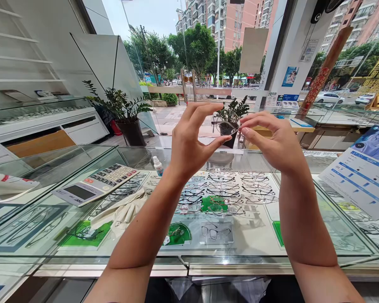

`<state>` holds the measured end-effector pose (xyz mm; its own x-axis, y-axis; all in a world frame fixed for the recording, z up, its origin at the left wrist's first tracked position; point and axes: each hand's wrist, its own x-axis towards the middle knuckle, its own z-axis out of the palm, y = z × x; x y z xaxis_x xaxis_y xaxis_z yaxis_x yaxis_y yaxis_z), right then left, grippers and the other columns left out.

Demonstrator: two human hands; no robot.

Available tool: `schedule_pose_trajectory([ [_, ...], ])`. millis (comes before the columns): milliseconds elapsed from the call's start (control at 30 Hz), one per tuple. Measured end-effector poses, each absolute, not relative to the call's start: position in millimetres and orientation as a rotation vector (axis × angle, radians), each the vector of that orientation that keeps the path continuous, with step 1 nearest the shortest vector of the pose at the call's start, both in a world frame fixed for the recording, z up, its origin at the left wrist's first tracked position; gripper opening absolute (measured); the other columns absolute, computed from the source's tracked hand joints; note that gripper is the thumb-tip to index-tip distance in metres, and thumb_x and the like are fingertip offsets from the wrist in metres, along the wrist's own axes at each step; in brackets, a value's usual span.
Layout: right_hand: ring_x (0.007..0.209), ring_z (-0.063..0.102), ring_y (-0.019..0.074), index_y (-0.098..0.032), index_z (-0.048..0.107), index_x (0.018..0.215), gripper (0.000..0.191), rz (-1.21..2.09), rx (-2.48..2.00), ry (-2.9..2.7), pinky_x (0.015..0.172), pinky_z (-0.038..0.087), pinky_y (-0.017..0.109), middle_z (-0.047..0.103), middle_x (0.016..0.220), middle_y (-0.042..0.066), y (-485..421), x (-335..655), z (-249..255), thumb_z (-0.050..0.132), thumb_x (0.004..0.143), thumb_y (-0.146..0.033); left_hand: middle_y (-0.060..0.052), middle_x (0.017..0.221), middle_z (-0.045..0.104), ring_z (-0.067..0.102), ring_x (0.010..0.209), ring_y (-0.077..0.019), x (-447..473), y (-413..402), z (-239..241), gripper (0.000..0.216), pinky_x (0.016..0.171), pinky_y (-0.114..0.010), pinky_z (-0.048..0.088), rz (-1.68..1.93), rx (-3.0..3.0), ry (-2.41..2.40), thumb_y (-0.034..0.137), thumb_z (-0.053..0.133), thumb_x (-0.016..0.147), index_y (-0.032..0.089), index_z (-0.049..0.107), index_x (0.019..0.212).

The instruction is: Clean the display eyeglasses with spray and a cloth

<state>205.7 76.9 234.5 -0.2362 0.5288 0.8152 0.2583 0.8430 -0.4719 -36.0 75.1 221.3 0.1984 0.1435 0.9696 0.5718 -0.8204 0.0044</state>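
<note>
A pair of thin-rimmed eyeglasses (228, 128) is held up in front of me, above the glass counter. My left hand (192, 136) spans them at the left, fingertips near the upper edge and thumb near the lower edge. At the right, my right hand (273, 141) pinches the side of the frame between thumb and fingers. The thin frame partly blends into the plant behind it, so the exact contact points are hard to see. Below both hands, rows of eyeglass frames (224, 187) lie inside the display counter (255, 240).
On the counter, a large calculator (96, 185), a cream cloth (126, 212) and a small spray bottle (158, 166) stand or lie to the left. A printed display board (363, 172) leans at the right. Beyond are potted plants (131, 126) and glass doors (189, 90).
</note>
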Motion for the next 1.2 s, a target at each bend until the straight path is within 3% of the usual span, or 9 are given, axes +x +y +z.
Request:
schedule_pose_trajectory([
  [267, 0.119, 0.075, 0.0254, -0.026, 0.086, 0.089, 0.020, 0.729, -0.557, -1.856, 0.108, 0.059, 0.048, 0.085, 0.122, 0.006, 78, 211, 238, 0.089, 0.092, -0.045, -0.008, 0.146, 0.071, 0.079, 0.120, -0.0241, -37, 78, 220, 0.069, 0.098, -0.035, 0.069, -1.756, -2.378, -0.613, 0.055, 0.090, 0.093, 0.038, 0.059, 0.153],
  [433, 0.105, 0.078, 0.0232, -0.025, 0.088, 0.091, 0.025, 0.915, -0.587, -1.808, 0.100, 0.063, 0.044, 0.088, 0.108, 0.006, 78, 211, 240, 0.092, 0.088, -0.049, -0.007, 0.146, 0.070, 0.082, 0.117, -0.0250, -33, 92, 213, 0.078, 0.094, -0.037, 0.071, -1.824, -2.361, -0.506, 0.060, 0.090, 0.092, 0.042, 0.054, 0.159],
  [633, 0.097, 0.080, 0.0220, -0.025, 0.087, 0.086, 0.019, 1.024, -0.558, -1.741, 0.099, 0.064, 0.044, 0.088, 0.102, 0.005, 84, 210, 236, 0.093, 0.084, -0.042, -0.005, 0.140, 0.070, 0.082, 0.113, -0.0242, -31, 94, 213, 0.074, 0.094, -0.038, 0.072, -1.834, -2.377, -0.464, 0.061, 0.088, 0.094, 0.042, 0.054, 0.157],
  [933, 0.090, 0.079, 0.0203, -0.024, 0.087, 0.086, 0.018, 0.942, -0.579, -1.693, 0.096, 0.065, 0.042, 0.087, 0.094, 0.003, 81, 211, 235, 0.096, 0.080, -0.039, -0.007, 0.148, 0.069, 0.076, 0.127, -0.0259, -33, 78, 221, 0.081, 0.104, -0.039, 0.065, -1.827, -2.420, -0.659, 0.070, 0.086, 0.091, 0.042, 0.049, 0.158],
  [1067, 0.092, 0.081, 0.0202, -0.024, 0.087, 0.086, 0.017, 0.937, -0.609, -1.554, 0.098, 0.066, 0.041, 0.087, 0.092, 0.003, 85, 222, 228, 0.097, 0.078, -0.036, -0.007, 0.145, 0.069, 0.076, 0.121, -0.0265, -33, 63, 227, 0.069, 0.101, -0.041, 0.063, -1.834, -2.267, -0.703, 0.067, 0.083, 0.095, 0.039, 0.054, 0.152],
  [1200, 0.097, 0.082, 0.0196, -0.024, 0.086, 0.088, 0.016, 1.113, -0.656, -1.294, 0.097, 0.069, 0.038, 0.089, 0.104, 0.005, 78, 241, 203, 0.095, 0.078, -0.034, -0.008, 0.135, 0.071, 0.077, 0.107, -0.0259, -37, 49, 234, 0.052, 0.096, -0.042, 0.063, -1.828, -2.196, -0.657, 0.065, 0.078, 0.098, 0.034, 0.066, 0.138],
])
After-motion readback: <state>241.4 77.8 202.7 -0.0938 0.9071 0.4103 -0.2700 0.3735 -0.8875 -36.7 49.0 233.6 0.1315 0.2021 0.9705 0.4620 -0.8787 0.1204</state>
